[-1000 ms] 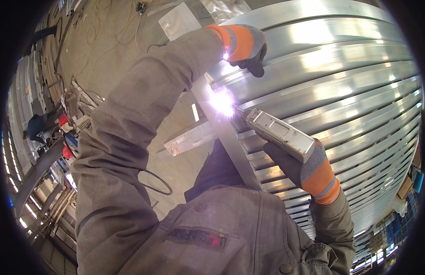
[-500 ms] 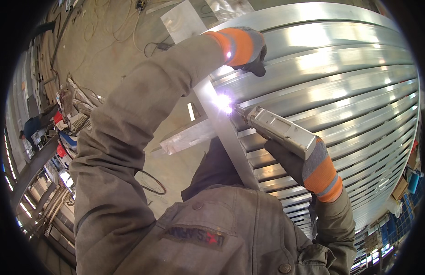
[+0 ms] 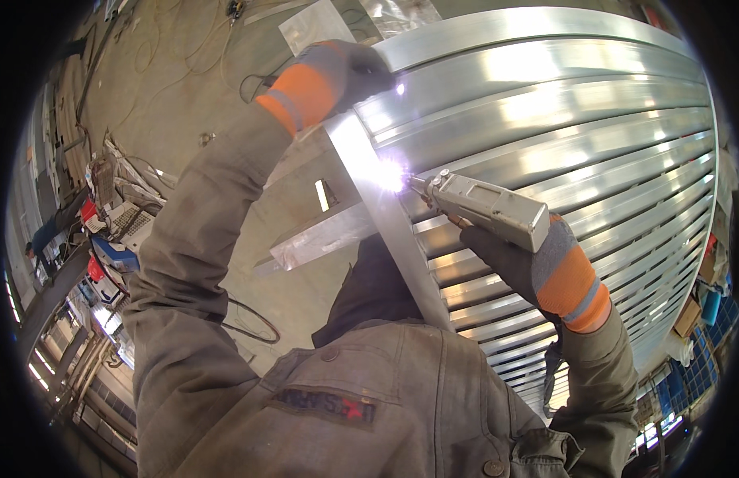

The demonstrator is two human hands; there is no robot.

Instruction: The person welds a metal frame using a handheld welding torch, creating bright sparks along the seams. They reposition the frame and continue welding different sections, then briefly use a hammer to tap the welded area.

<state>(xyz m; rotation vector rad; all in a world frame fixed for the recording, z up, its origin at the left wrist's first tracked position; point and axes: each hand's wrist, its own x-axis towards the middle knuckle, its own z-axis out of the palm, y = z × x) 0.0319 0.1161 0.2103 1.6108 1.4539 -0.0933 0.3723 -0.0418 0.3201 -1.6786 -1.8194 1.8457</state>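
Note:
My right hand (image 3: 537, 267), in a grey and orange glove, is closed round a silver box-bodied welding torch (image 3: 493, 209). The torch's tip points left at a bright white-violet weld glow (image 3: 392, 177), where a flat metal edge bar (image 3: 397, 243) meets the slats of a large shiny slatted metal panel (image 3: 568, 155). At the far corner of the panel, by the end of the edge bar, is my left hand (image 3: 338, 76) in a matching glove. Its dark fingers are blurred and partly hidden, so I cannot tell whether they grip the edge.
A metal beam (image 3: 322, 239) juts left from under the panel. Metal plates (image 3: 314, 28) lie beyond its far left corner. Cables (image 3: 254, 323) run over the floor. Red, white and blue equipment (image 3: 111, 247) stands at the left. Blue crates (image 3: 700, 350) are at the right.
My left hand has moved left, from over the slats to the panel's far corner. My right hand still holds the torch at the glowing joint, its wrist shifted slightly right.

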